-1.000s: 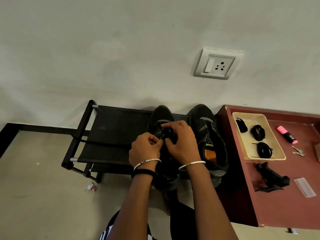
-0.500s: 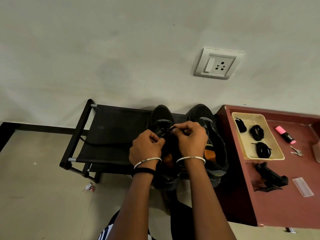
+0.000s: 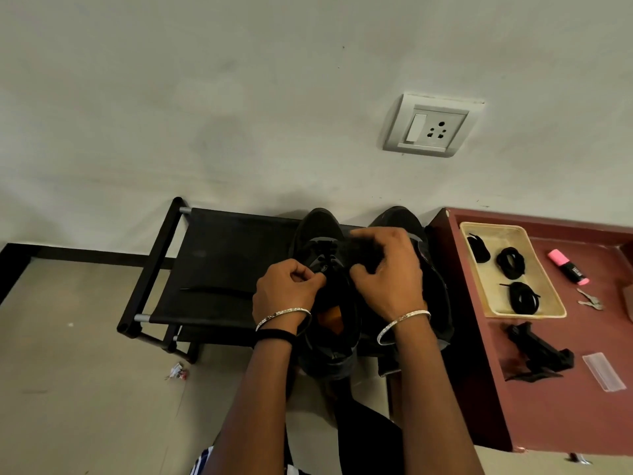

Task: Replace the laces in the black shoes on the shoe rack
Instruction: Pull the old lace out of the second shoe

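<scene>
Black on black throughout, so fine detail is poor. Both hands are close together over the shoe on the rack. The left hand pinches thumb to fingers at the throat of the shoe, on the lace as I judge it. The right hand is curled over the tongue just beside it; it is blurred, and I cannot tell what it grips.

Progress: crossings show only at the toe end, just ahead of the fingertips. The opening below the hands gapes, with orange lining visible. I judge this shoe to be mid-lacing. Whether the lace is going in or coming out cannot be established.

The second shoe lies under and beyond the right wrist, its lacing hidden. I count it as outstanding.

Three dark bundles, seemingly spare laces, sit in a tray well to the right of the right hand.
</scene>
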